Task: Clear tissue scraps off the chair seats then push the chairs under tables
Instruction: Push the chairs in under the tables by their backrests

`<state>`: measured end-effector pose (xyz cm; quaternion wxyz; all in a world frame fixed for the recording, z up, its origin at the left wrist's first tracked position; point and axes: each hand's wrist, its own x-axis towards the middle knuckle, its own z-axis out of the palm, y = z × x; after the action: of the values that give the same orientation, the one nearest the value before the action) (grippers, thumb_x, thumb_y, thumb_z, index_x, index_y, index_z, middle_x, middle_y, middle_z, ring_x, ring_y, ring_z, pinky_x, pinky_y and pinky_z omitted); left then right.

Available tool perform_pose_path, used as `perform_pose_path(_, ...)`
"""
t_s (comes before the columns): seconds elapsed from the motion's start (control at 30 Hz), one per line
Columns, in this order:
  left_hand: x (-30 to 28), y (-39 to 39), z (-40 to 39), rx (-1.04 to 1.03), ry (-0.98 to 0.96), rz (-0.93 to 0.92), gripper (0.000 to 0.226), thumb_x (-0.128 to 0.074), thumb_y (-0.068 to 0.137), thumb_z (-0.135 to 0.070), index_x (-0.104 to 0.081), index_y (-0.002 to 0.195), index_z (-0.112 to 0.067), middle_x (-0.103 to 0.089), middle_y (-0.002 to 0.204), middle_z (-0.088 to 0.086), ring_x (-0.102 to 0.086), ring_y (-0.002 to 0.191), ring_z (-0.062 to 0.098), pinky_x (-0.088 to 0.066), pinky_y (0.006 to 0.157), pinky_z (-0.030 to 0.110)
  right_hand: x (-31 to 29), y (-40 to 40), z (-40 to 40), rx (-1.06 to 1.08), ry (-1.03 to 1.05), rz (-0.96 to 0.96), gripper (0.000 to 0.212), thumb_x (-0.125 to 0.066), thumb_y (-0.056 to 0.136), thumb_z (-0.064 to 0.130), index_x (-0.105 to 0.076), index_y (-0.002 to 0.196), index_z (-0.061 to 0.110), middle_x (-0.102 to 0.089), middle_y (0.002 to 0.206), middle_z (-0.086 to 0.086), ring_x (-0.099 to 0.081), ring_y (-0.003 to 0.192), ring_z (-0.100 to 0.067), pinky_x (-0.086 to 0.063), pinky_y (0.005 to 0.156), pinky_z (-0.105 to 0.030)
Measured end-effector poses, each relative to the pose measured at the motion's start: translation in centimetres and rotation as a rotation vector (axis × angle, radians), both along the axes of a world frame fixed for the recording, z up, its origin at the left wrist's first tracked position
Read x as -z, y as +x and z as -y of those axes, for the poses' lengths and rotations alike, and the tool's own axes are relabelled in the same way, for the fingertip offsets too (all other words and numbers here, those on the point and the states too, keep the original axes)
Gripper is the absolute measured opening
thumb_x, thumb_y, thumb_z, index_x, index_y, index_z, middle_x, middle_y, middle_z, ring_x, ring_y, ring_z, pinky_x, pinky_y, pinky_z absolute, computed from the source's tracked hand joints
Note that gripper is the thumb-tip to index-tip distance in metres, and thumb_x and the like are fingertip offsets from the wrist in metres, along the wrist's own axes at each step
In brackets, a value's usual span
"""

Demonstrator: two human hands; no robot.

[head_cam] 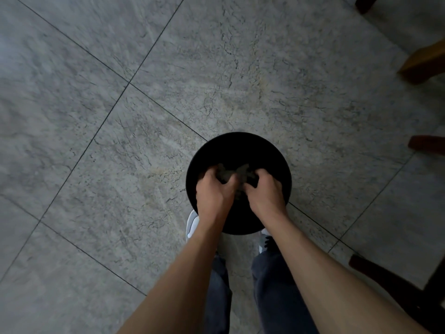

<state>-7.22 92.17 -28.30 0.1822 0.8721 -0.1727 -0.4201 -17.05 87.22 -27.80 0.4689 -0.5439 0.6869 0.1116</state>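
We see the left hand (pixel 213 192) and right hand (pixel 265 192) clenched on dim grey tissue scraps (pixel 232 173) over the black round seat (pixel 240 148); at 3 o'clock, wooden legs (pixel 425 62) are cropped.

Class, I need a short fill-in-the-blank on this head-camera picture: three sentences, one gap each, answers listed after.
1. Both hands reach into a round ____ bin.
2. The left hand and right hand are gripping crumpled ____.
3. The floor is covered in grey ____.

Answers: black; tissue; tiles
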Motion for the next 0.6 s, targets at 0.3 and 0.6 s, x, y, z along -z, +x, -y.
perform_pose_path(0.3, -9.6, 1.4, 0.0, 0.116, -0.118, 0.062, 0.06, -0.066, 0.086, -0.042, -0.053, 0.137, -0.014, -0.053, 0.138, 0.007, -0.05, 0.127, 0.024, -0.042, 0.102, 0.032, -11.2, 0.0, 1.2, -0.12, -0.134, 0.062, 0.045, -0.059, 0.097, 0.023, -0.049, 0.139, 0.007, -0.051, 0.141, -0.011, -0.047, 0.131, -0.028, -0.039, 0.103, -0.034)
perform_pose_path(0.6, -22.7, 3.6, 2.0, 0.33, -0.211, 0.293, 0.067, -0.062, 0.088, -0.052, -0.042, 0.147, -0.026, -0.033, 0.158, 0.009, -0.028, 0.145, 0.031, -0.032, 0.115, 0.049, -24.1, 0.3, 4.8, -0.283, -0.343, 0.05, 0.062, -0.052, 0.098, 0.038, -0.032, 0.151, 0.012, -0.027, 0.161, -0.007, -0.026, 0.147, -0.025, -0.027, 0.117, -0.042)
